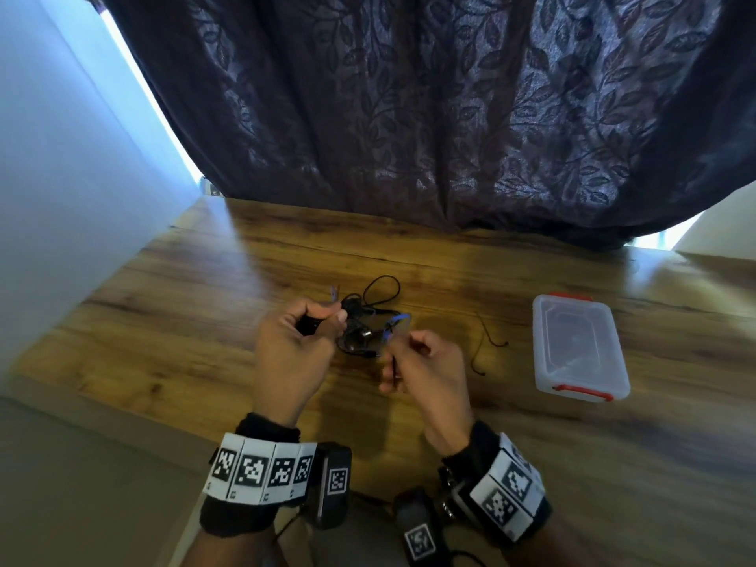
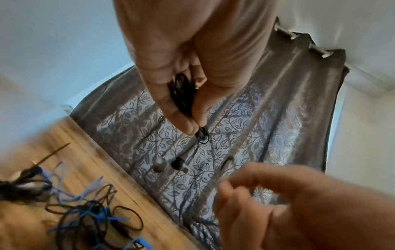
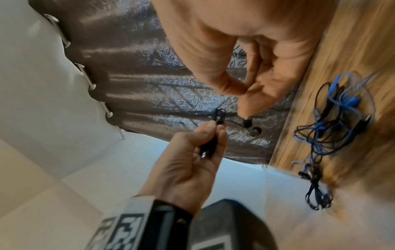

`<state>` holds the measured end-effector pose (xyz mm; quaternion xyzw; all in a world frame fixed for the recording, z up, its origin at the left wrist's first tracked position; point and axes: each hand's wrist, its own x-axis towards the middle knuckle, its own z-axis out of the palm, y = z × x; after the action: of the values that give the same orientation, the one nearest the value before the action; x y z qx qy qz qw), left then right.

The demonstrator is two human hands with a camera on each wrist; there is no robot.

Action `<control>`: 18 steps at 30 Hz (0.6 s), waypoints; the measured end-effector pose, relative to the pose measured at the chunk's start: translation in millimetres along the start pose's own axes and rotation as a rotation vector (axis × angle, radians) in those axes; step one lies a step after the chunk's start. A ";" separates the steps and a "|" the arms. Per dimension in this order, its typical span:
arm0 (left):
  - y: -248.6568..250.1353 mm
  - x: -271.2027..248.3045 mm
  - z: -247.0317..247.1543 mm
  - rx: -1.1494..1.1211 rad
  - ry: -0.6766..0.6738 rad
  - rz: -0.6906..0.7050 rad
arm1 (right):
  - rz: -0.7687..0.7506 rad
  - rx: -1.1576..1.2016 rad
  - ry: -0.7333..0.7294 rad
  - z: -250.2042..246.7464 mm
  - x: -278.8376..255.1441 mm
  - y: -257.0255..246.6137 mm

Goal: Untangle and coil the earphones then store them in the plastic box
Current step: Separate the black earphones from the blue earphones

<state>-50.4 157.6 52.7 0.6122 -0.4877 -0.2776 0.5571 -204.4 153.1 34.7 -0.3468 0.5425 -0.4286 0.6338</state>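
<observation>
My left hand (image 1: 327,321) is raised over the table and grips a small coil of black earphone cable (image 2: 181,94) between thumb and fingers. Two black earbuds (image 2: 171,165) dangle from the coil on short leads. My right hand (image 1: 394,356) is close beside it, fingers curled, pinching the black cable near the earbuds (image 3: 248,121). On the wooden table (image 1: 204,321) beyond my hands lies a tangle of black and blue earphones (image 1: 368,321). The translucent plastic box (image 1: 579,345) with red latches stands to the right with its lid on.
A thin loose black cord (image 1: 487,341) lies on the table between the tangle and the box. A dark patterned curtain (image 1: 450,116) hangs along the table's far edge, and a white wall borders the left side.
</observation>
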 end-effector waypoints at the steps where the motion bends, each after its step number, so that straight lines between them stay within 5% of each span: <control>1: -0.5 1.0 -1.6 0.048 0.006 0.017 | -0.025 0.012 -0.037 2.3 -5.4 0.8; 8: 12.8 -5.3 2.9 0.231 0.031 0.143 | 0.037 -0.023 -0.240 16.3 -7.3 -2.0; 13: 23.8 -21.6 16.7 0.258 -0.032 0.273 | 0.047 0.106 -0.204 24.9 1.4 -1.2; 18: 18.9 -19.9 12.5 0.130 -0.027 0.137 | -0.001 0.344 -0.193 20.8 8.4 -0.4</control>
<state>-74.2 172.4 63.9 0.6085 -0.5530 -0.2146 0.5271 -183.6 144.7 35.3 -0.2731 0.3978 -0.4801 0.7326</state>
